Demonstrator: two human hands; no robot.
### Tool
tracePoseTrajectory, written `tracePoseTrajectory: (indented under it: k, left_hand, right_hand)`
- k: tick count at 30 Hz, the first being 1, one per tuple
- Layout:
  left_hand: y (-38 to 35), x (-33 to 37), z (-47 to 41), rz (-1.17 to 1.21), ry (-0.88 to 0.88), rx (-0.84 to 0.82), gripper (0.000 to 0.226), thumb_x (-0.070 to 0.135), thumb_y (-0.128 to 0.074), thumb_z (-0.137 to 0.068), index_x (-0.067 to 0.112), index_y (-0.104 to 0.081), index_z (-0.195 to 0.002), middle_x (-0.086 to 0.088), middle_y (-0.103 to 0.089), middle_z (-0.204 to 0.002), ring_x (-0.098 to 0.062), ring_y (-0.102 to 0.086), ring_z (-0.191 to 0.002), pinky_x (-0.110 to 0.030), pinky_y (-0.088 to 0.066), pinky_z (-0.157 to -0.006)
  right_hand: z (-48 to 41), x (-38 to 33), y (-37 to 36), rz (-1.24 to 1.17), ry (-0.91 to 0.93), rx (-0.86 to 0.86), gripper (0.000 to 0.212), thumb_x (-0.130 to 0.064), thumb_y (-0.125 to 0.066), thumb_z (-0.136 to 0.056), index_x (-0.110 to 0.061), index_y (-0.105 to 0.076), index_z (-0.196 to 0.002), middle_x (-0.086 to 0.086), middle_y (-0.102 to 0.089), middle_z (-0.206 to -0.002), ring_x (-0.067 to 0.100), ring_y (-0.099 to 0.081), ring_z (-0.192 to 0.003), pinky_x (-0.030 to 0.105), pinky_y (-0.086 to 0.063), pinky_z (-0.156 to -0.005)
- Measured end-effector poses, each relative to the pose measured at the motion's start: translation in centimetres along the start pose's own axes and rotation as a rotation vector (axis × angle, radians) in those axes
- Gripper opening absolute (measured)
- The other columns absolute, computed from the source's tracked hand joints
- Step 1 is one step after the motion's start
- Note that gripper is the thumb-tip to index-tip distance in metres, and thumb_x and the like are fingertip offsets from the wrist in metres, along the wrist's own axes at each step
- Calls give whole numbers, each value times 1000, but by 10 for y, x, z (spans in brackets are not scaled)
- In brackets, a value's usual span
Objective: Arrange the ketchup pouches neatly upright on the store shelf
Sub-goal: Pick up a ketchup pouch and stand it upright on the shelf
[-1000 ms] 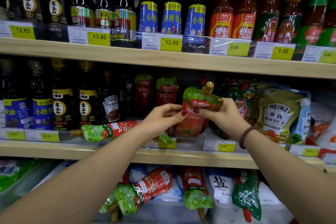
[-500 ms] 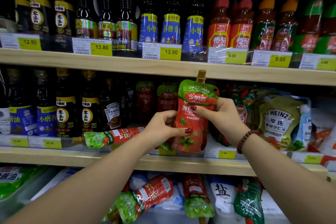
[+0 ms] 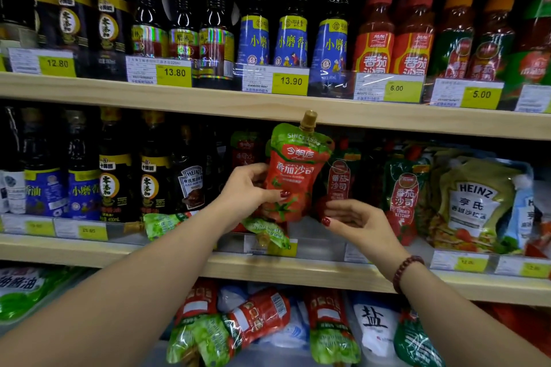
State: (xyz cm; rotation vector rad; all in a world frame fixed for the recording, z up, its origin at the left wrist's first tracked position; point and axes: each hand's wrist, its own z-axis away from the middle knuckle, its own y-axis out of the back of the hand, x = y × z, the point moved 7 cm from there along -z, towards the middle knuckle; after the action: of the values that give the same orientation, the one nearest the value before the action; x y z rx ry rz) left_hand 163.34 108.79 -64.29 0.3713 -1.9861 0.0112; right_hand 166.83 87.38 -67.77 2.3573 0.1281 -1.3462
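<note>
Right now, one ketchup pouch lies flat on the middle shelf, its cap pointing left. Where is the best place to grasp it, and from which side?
Probably around the red body of the lying pouch, coming from the front and above. Its cap end overhangs the shelf edge, so the wider middle is exposed and easy to pinch, then swing upright.

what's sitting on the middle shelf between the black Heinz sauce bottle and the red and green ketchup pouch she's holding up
In the head view, the left hand gripping the upright red-and-green ketchup pouch fills that stretch right of the black Heinz sauce bottle; dim red pouches stand behind it.
</note>
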Motion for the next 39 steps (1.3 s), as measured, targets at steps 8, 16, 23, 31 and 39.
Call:
tracePoseTrajectory:
  k: [8,16,23,31,39]
  left_hand:
    - [29,-7,-25,-121,12,31,43,-4,-79,-64,12,-67,-102,0,-72,-96,-13,-68,-88,-26,-56,-75]
    - [57,-23,-39,-127,86,151,52,-3,-78,-66,17,-61,-111,6,-65,-94,-10,-63,-86,-14,-51,-67]
    - [71,-43,-49,-30,214,198,46,-5,-73,-70,19,-59,-107,-1,-65,-97,-12,-61,-81,-21,-48,-61]
    - [68,-67,-62,-165,276,217,51,-5,-70,-73,10,-57,-120,-11,-65,-113,-23,-61,-98,-30,-49,-79]
    - [63,-93,-65,-152,418,104,53,-2,-69,-75,13,-54,-123,-10,-65,-114,-21,-58,-93,-28,-45,-70]
  right_hand:
    - [-1,21,-30,678,18,-8,12,-65,-63,-66,-54,-59,-61,-34,-60,-65,-11,-57,-71,13,-44,-57]
    - [4,21,-32,767,78,148,18,-61,-64,-70,-48,-62,-58,-25,-59,-55,-5,-55,-60,16,-37,-47]
    - [9,17,-34,772,203,242,15,-44,-77,-66,-35,-68,-58,-15,-62,-54,8,-59,-58,31,-48,-52]
    - [11,16,-34,745,284,274,22,-58,-58,-68,-38,-65,-60,-22,-61,-57,0,-56,-56,27,-44,-55]
    - [10,16,-35,766,295,279,14,-52,-66,-66,-40,-63,-59,-22,-57,-54,1,-55,-53,25,-42,-52]
